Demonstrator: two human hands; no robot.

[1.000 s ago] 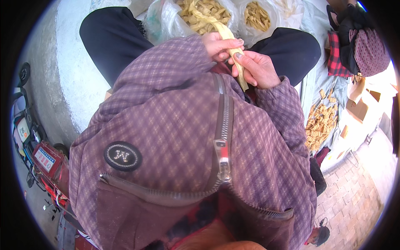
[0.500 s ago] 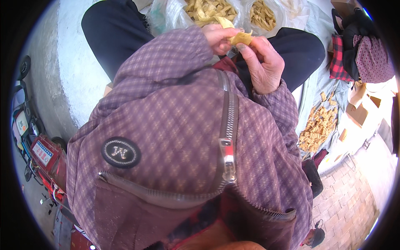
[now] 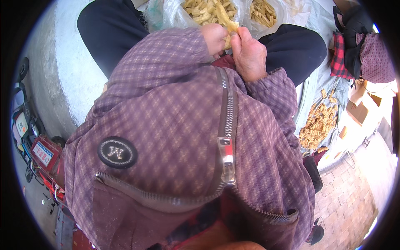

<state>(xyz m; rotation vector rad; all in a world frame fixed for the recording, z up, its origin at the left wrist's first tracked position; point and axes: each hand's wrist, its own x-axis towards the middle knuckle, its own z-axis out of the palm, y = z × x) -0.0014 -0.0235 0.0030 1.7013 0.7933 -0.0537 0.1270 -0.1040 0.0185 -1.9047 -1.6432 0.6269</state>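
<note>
A pale yellow, flexible strip that looks like tofu skin (image 3: 232, 27) is pinched between my two hands above my lap. My left hand (image 3: 214, 38) has its fingers closed on the strip from the left side. My right hand (image 3: 251, 54) grips it from the right, thumb uppermost, with the fingertips partly hidden. One end of the strip sticks up between the hands, and a short piece hangs below. Just beyond them, more yellow strips (image 3: 201, 11) fill a clear plastic bag (image 3: 170, 16). Smaller yellow strips (image 3: 262, 13) lie in a second bag on its right.
To the right, a heap of folded, skewered-looking tan pieces (image 3: 318, 125) lies on a plastic sheet, with cardboard boxes (image 3: 359, 109) past it. Another person's patterned sleeve (image 3: 377, 58) shows at upper right. A red vehicle (image 3: 45, 154) stands at the left rim.
Both hands have drawn closer together, the right one moving left and slightly up. The strip, earlier folded over between the fingertips, now stands more upright between the hands.
</note>
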